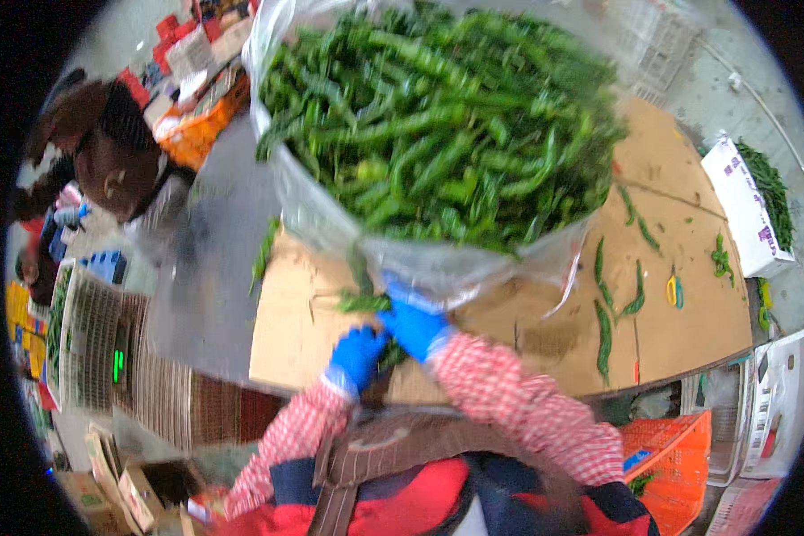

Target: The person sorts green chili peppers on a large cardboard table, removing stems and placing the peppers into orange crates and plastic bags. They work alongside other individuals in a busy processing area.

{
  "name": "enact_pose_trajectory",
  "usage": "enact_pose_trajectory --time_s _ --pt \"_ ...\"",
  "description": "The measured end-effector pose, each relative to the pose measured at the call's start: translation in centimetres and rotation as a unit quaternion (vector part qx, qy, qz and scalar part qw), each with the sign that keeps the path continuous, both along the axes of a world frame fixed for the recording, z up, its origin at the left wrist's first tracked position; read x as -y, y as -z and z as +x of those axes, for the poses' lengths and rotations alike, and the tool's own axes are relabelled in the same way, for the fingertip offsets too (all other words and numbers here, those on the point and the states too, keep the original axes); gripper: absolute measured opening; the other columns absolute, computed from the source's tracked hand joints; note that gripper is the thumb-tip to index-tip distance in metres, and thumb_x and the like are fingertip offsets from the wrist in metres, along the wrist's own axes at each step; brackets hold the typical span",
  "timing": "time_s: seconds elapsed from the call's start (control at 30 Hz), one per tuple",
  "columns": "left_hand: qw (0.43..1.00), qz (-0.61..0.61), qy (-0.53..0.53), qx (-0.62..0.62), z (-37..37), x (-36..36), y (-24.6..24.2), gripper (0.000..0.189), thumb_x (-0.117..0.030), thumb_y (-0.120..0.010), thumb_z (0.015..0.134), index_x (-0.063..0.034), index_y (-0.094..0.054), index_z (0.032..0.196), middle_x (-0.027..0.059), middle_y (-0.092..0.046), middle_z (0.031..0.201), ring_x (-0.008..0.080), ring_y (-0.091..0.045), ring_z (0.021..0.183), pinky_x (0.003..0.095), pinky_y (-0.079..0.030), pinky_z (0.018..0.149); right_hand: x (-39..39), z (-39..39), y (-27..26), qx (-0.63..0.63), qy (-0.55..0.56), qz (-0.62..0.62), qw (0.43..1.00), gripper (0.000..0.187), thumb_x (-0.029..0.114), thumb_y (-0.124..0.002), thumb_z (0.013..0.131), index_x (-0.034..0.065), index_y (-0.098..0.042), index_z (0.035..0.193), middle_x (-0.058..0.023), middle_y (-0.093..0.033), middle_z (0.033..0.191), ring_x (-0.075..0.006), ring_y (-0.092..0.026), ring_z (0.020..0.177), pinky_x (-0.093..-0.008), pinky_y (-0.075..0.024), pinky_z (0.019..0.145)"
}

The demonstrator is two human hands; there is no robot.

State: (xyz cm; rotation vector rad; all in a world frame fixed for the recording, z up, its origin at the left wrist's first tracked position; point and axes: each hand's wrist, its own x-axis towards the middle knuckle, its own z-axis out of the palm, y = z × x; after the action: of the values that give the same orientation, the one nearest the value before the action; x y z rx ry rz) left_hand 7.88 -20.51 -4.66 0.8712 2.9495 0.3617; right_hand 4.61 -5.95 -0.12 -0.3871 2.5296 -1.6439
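A large clear plastic bag (321, 194), its mouth wide, is heaped with long green chili peppers (435, 127) before me. Both of my hands wear blue gloves and meet just below it, over the cardboard. My left hand (356, 358) is curled around a dark green bunch of peppers (392, 355), mostly hidden between the hands. Against the bag's lower side is my right hand (412, 321), its fingertips close to the left one. Blur hides whether it grips anything. A green pepper piece (360, 301) lies beside its fingers.
Loose peppers (603, 335) and yellow-and-teal scissors (674, 291) lie on the cardboard table cover (563, 375). A white box of greens (744, 201) stands beyond its right edge. An orange crate (677, 462) is below right. A person (120, 154) is at the left, near stacked crates (94, 342).
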Motion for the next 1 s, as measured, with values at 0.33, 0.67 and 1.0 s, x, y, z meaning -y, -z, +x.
enact_pose_trajectory --time_s 0.33,0.67,1.0 --pt "1.0 0.014 0.02 0.01 2.6 3.6 2.7 0.05 -0.015 -0.061 0.062 -0.0071 -0.048 0.11 0.014 -0.052 0.085 0.0293 -0.049 0.074 0.038 -0.04 0.063 -3.3 2.9 -3.1 -0.074 -0.234 0.15 0.958 0.024 0.019 -0.056 0.07 0.0134 -0.056 0.094 -0.0123 -0.057 0.091 -0.031 -0.054 0.083 -0.0376 -0.0431 0.072" --pt "0.937 0.3 0.024 0.178 3.2 -2.1 -4.9 0.055 0.002 -0.061 0.061 -0.0047 -0.045 0.113 0.0143 -0.053 0.098 0.0276 -0.053 0.089 0.0313 -0.043 0.074 -31.6 11.0 -0.3 0.072 0.526 -0.04 0.846 0.019 0.017 -0.056 0.077 0.0042 -0.056 0.09 -0.0107 -0.058 0.085 -0.0203 -0.056 0.075 -0.0307 -0.0442 0.066" --pt "0.778 0.439 0.001 0.45 -1.2 -14.2 0.0 0.049 0.003 -0.057 0.068 -0.0075 -0.042 0.113 0.002 -0.052 0.09 0.0092 -0.05 0.073 0.0204 -0.041 0.059 -27.5 10.3 5.6 0.02 0.444 0.251 0.86 0.027 0.02 -0.055 0.072 0.0078 -0.052 0.096 -0.0185 -0.052 0.092 -0.0349 -0.05 0.087 -0.0421 -0.0413 0.074"
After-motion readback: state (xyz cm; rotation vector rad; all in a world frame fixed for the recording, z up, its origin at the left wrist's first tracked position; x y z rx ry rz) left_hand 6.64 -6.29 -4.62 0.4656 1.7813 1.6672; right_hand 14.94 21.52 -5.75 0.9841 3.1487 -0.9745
